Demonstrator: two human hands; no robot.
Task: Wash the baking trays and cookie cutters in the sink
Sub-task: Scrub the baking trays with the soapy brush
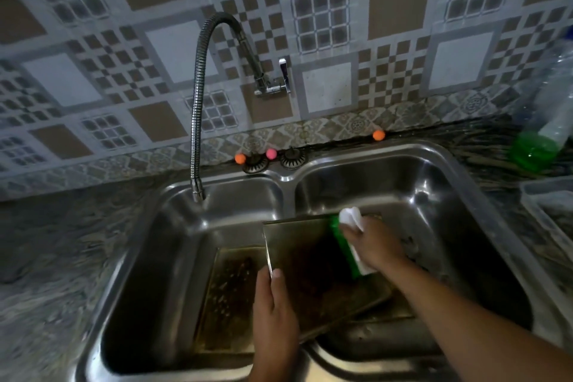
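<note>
Head view
Upper tray [313,260]: metal, dark and stained in the middle, tilted across the divider of the double sink [288,192].
Lower tray [229,298]: flat in the left basin, brown-crusted, partly under the upper tray.
Left hand [274,307]: at 6 o'clock of the upper tray, thumb over its left rim, fingers behind, gripping it.
Right hand [376,246]: at 3 o'clock of the upper tray, curled around a green-and-white scrubber [348,242] lying on the tray's right part.
Faucet [204,96]: flexible hose, spout at 11 o'clock over the left basin.
Bottle [541,130]: clear, green liquid, at 2 o'clock on the counter; no readable writing.
</note>
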